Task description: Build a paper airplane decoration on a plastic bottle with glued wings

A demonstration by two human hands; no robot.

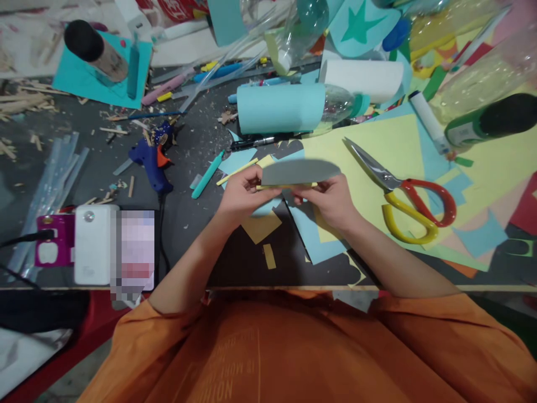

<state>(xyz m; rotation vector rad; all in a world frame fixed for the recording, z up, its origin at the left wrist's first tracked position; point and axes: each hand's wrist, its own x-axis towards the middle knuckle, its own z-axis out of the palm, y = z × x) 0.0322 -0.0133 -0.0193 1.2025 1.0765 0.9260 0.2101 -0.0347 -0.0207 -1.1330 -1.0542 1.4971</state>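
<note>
Pinched between thumb and fingers of both the left hand [244,193] and the right hand [330,200], a gray-looking curved piece of paper [301,172] is held above the counter [184,140], a yellow strip [289,186] along its near edge. Scissors [396,187] with red and yellow handles lie on yellow paper [377,134] to the right; a blue glue gun [151,159] rests to the left.

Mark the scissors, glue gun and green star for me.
Scissors [389,180], head view: on the blades near the pivot.
Glue gun [149,163], head view: on its blue body.
Green star [361,24], head view: on its middle.
</note>
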